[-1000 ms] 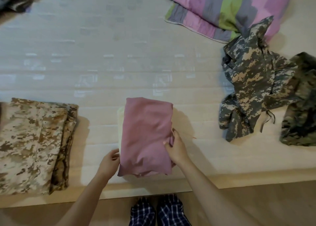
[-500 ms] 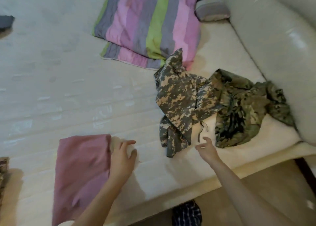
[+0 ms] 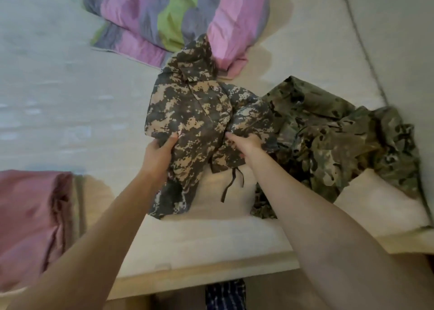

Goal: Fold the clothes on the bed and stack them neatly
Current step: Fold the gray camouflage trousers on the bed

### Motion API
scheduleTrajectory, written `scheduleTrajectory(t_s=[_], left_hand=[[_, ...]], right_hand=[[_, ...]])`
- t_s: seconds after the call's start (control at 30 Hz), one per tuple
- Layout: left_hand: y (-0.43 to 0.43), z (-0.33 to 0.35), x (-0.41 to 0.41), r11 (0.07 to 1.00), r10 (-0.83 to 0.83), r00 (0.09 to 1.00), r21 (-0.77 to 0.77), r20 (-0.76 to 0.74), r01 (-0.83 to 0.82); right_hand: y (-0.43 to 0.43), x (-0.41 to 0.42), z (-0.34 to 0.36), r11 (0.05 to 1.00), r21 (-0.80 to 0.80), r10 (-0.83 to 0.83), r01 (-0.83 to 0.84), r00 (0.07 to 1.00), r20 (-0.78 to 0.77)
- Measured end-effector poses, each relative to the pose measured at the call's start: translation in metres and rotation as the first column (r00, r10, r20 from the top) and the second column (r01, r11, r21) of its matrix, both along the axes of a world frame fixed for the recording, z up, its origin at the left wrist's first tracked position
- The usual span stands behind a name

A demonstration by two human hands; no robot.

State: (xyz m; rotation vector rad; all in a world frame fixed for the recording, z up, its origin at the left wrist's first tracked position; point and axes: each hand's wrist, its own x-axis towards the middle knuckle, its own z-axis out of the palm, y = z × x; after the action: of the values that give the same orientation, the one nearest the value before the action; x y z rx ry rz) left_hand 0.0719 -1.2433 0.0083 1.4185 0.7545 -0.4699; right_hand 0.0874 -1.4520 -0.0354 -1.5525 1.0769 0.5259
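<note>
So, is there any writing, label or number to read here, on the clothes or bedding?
None can be read.
The grey camo garment gripped by the left hand and right hand, the green camo garment, pink cloth and quilt show no text.
Pale marks on the mattress are too blurred to read.

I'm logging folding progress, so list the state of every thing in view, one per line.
grey camo garment: crumpled, unfolded, held by both hands.
left hand: gripping the grey camo garment's left edge.
right hand: gripping its bunched middle.
green camo garment: crumpled, unfolded, lying on the bed.
pink garment: folded, lying flat on the bed.
striped quilt: folded, lying at the far side.
</note>
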Motion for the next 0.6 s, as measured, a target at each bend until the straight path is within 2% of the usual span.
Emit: scheduleTrajectory(t_s=[0.1,0.17,0.23,0.3,0.33,0.4,0.47,0.53,0.6], left_hand=[[0.004,0.043,-0.031,0.994,0.048,0.998,-0.1,0.039,-0.044],[0.018,0.07,-0.048,0.993,0.105,0.993,-0.067,0.062,-0.101],[0.038,0.096,-0.059,0.99,0.086,0.991,0.099,0.106,-0.097],[0.053,0.123,-0.068,0.949,-0.109,0.98,0.31,0.165,0.053],[0.057,0.139,-0.073,0.908,-0.245,0.95,0.39,0.193,0.154],[0.054,0.169,-0.089,0.802,-0.506,0.834,0.475,0.219,0.361],[0.042,0.195,-0.113,0.672,-0.713,0.67,0.476,0.209,0.567],[0.027,0.213,-0.143,0.477,-0.871,0.463,0.5,0.163,0.723],[0.019,0.223,-0.172,0.352,-0.934,0.326,0.533,0.148,0.769]], right_hand=[[0.005,0.004,0.008,0.995,0.062,-0.084,0.081,0.996,0.043],[0.007,0.001,0.022,0.986,0.092,-0.144,0.136,0.985,0.097],[0.006,-0.013,0.039,0.995,0.071,-0.075,0.066,0.987,0.142],[0.002,-0.035,0.061,0.997,-0.051,0.065,-0.057,0.984,0.167],[0.0,-0.048,0.073,0.997,-0.033,0.081,-0.076,0.979,0.187],[0.001,-0.068,0.103,0.979,0.182,0.053,-0.089,0.979,0.195],[0.011,-0.076,0.136,0.915,0.374,0.094,-0.149,0.983,0.16],[0.031,-0.08,0.17,0.862,0.448,0.216,-0.237,0.971,0.099],[0.062,-0.092,0.196,0.816,0.46,0.393,-0.348,0.92,-0.001]])
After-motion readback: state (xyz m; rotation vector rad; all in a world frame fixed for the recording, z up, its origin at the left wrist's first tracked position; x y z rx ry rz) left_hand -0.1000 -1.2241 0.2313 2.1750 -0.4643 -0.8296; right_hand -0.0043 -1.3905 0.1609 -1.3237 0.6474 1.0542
